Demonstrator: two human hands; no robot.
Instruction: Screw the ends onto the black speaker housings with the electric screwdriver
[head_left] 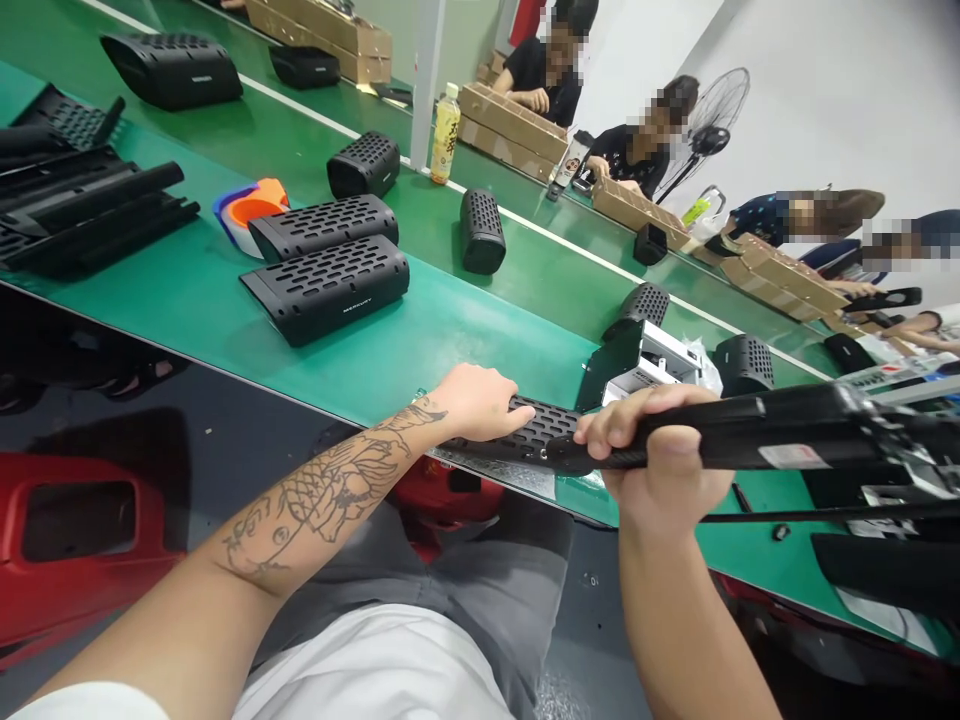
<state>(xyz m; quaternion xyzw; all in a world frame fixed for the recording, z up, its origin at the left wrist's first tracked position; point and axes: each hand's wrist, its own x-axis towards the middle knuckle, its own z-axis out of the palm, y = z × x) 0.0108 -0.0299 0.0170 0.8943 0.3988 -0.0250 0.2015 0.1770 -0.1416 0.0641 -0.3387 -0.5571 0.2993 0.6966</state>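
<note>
My left hand [480, 402] grips a black perforated casing [551, 425] at the green table's front edge. Its thumb lies along the casing's slotted face, and the other fingers are partly hidden. My right hand [667, 455] is wrapped round a long black bar-like object [750, 430] with a whitish label. This object reaches to the right; its exact kind is unclear. Its left end lies close to or against the casing's right end, but contact cannot be told. Just behind my hands stands an open black-and-white box-like part [637, 365].
Finished-looking black slotted casings [337, 290] stand about the green table [450, 330]. Long black parts [90, 200] are piled left, near an orange-and-purple tape roll [251, 215]. A yellow drink bottle [445, 135] stands beside a post. Several people work across the table behind cardboard boxes [514, 135].
</note>
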